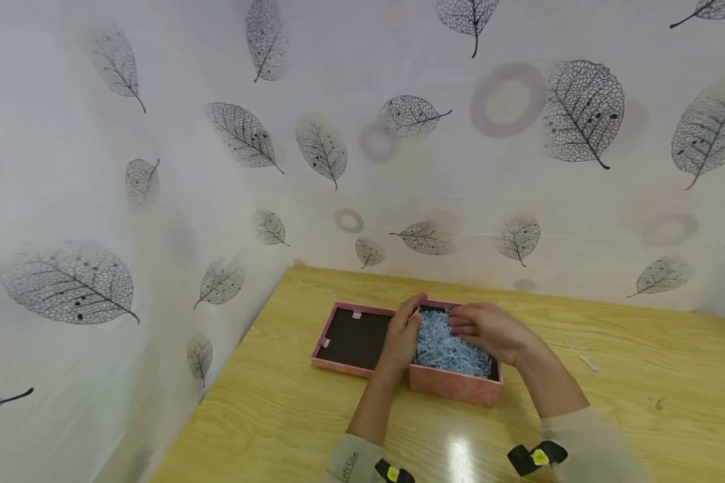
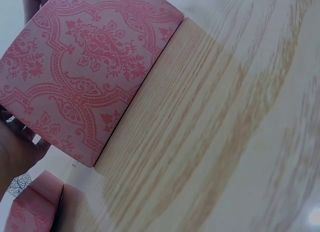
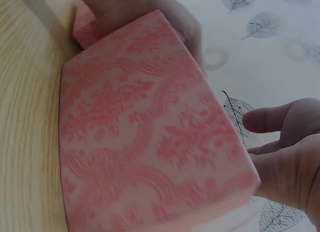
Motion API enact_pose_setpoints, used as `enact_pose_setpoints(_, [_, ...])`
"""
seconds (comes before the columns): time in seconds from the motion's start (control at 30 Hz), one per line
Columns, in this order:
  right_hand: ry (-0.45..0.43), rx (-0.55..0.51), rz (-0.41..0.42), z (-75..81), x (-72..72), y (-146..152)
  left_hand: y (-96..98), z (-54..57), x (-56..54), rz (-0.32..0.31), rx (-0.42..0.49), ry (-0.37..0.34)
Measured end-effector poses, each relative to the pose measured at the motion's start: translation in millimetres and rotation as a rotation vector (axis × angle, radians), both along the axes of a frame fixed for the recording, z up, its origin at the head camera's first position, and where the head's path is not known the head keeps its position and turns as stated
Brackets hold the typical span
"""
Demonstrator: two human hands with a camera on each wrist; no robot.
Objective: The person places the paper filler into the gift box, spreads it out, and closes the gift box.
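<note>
A pink patterned box (image 1: 455, 387) stands on the table, filled with blue shredded paper (image 1: 447, 349). My left hand (image 1: 402, 339) grips its left wall, thumb near the rim; the left wrist view shows that hand (image 2: 17, 152) beside the box's damask-print side (image 2: 95, 66). Over the right part of the box is my right hand (image 1: 495, 330), its fingers extended at the shredded paper. In the right wrist view the right hand (image 3: 295, 152) reaches over the box's edge with nothing visibly held. Any contact between its fingertips and the paper is unclear.
Left of the box lies its pink lid (image 1: 341, 366), dark inside face up, with small light tabs. A thin white tie-like strip (image 1: 583, 356) lies to the right on the wooden table (image 1: 266, 416). A leaf-print curtain (image 1: 350, 201) closes off the back and left.
</note>
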State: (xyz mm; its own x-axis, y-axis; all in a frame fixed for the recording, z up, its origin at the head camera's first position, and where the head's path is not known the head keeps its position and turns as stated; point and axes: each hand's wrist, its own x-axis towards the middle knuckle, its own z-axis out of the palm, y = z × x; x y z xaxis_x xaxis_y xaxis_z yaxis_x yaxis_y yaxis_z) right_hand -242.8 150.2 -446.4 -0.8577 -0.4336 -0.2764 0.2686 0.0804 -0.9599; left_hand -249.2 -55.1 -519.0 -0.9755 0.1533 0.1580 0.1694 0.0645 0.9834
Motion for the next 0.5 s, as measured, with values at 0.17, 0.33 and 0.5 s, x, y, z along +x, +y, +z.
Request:
enact_pose_setpoints(0.17, [-0.027, 0.049, -0.043, -15.5, -6.8, -23, -0.9, -0.4, 0.1, -0.002, 0.008, -0.004])
enact_pose_setpoints(0.33, [-0.050, 0.040, -0.051, -21.3, -8.5, -32, -1.0, -1.5, -0.7, -0.002, 0.004, -0.007])
enact_pose_setpoints(0.5, [-0.004, 0.002, -0.038, -2.2, -0.7, -13, 0.0, -0.6, -1.3, -0.012, 0.009, 0.001])
